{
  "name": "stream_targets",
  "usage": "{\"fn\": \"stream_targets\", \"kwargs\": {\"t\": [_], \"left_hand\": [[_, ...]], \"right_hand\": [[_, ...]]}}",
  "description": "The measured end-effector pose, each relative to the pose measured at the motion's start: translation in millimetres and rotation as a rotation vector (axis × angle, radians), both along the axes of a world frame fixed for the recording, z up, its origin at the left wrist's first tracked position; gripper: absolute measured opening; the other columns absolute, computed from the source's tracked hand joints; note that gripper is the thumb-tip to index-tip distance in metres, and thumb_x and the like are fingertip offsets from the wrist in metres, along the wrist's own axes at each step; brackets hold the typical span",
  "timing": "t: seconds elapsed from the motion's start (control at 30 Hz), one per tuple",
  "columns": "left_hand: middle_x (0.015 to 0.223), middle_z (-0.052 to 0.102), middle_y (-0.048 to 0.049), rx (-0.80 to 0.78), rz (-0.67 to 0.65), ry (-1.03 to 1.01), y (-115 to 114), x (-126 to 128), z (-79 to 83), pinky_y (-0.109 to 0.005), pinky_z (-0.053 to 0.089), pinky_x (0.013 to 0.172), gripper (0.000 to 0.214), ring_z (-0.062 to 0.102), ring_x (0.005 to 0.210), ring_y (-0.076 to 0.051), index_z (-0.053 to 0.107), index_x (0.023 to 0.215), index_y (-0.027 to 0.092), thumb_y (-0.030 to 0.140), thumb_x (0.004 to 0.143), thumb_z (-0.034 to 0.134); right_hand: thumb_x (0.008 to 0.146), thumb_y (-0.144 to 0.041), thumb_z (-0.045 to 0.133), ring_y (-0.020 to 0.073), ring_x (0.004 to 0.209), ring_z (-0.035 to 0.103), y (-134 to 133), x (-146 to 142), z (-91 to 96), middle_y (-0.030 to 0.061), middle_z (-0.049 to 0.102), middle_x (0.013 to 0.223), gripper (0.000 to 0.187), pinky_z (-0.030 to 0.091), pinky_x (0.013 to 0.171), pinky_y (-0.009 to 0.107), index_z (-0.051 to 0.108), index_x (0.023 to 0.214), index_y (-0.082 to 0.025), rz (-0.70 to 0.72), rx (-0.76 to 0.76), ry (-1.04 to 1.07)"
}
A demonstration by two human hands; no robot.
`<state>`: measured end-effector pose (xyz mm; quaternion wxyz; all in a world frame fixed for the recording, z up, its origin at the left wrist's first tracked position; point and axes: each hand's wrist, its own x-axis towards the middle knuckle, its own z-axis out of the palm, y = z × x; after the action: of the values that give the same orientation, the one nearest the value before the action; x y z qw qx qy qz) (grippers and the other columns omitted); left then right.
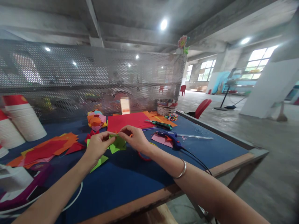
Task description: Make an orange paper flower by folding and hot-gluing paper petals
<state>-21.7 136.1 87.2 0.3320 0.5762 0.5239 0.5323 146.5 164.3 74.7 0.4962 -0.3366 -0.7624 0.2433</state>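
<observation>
A piece of folded green paper (118,144) is held above the blue table between both hands. My left hand (99,144) pinches its left upper edge with thumb and forefinger. On the opposite edge, my right hand (133,137) grips it the same way; a silver bangle (183,169) circles that wrist. Another green paper piece (100,163) lies below my left hand, partly covered by it. Behind that hand is some folded red paper (91,135). Red scissors handles (144,157) show partly under my right wrist.
Right of my hands lie a blue glue gun (171,137) with a cord, a clear glue stick (196,136) and a green-black cutter knife (163,125). Coloured sheets (46,148) and stacked paper cups (25,119) stand left. A paper ball (96,120) and basket (166,107) sit behind.
</observation>
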Motion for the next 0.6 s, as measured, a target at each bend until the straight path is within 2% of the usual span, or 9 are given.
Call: {"fn": "stream_targets", "kwargs": {"t": [0.1, 0.17, 0.33, 0.47, 0.6], "left_hand": [[0.056, 0.065, 0.0021, 0.042, 0.052, -0.02, -1.4, 0.0, 2.5, -0.023, 0.041, 0.055, 0.035, 0.054, 0.055, -0.012, 0.074, 0.071, 0.018, 0.039, 0.046, 0.085], [0.056, 0.065, 0.0028, 0.037, 0.049, -0.055, -2.2, 0.0, 3.5, -0.021, 0.041, 0.054, 0.035, 0.055, 0.055, -0.012, 0.074, 0.071, 0.017, 0.038, 0.046, 0.086], [0.064, 0.068, 0.0035, -0.135, -0.077, -0.251, -3.9, 2.9, 2.7, -0.02, 0.043, 0.047, 0.041, 0.058, 0.053, -0.012, 0.072, 0.086, 0.019, 0.036, 0.052, 0.087], [0.074, 0.073, -0.0019, -0.278, -0.227, -0.408, -5.2, 7.8, 2.0, -0.022, 0.051, 0.053, 0.028, 0.066, 0.062, -0.015, 0.07, 0.088, 0.017, 0.026, 0.064, 0.082], [0.083, 0.076, -0.0058, -0.295, -0.208, -0.411, -5.7, 11.2, 2.4, -0.02, 0.051, 0.054, 0.021, 0.069, 0.072, -0.017, 0.071, 0.087, 0.015, 0.017, 0.068, 0.079]], "right_hand": [[0.081, -0.033, 0.068, 0.0094, 0.064, 0.056, 0.7, -0.4, -0.6, -0.0009, 0.064, 0.072, 0.018, 0.041, 0.06, 0.02, 0.064, 0.082, -0.015, -0.03, -0.063, -0.057], [0.078, -0.027, 0.07, 0.0087, 0.061, 0.053, 0.9, -0.9, -1.4, -0.0028, 0.061, 0.066, 0.013, 0.039, 0.058, 0.02, 0.063, 0.076, -0.015, -0.051, -0.096, -0.116], [0.076, -0.02, 0.065, 0.0083, 0.058, 0.051, 0.6, -2.0, -3.1, -0.0044, 0.058, 0.061, 0.011, 0.037, 0.058, 0.02, 0.06, 0.067, -0.016, -0.099, -0.104, -0.099], [0.077, -0.021, 0.063, 0.0088, 0.058, 0.051, 0.4, -2.2, -3.9, -0.0041, 0.057, 0.061, 0.013, 0.036, 0.057, 0.02, 0.058, 0.066, -0.017, -0.124, -0.088, -0.079], [0.077, -0.017, 0.065, 0.0094, 0.061, 0.052, 0.3, -0.9, -4.0, -0.0034, 0.06, 0.066, 0.005, 0.037, 0.059, 0.02, 0.061, 0.074, -0.017, -0.167, -0.039, -0.072]]}}
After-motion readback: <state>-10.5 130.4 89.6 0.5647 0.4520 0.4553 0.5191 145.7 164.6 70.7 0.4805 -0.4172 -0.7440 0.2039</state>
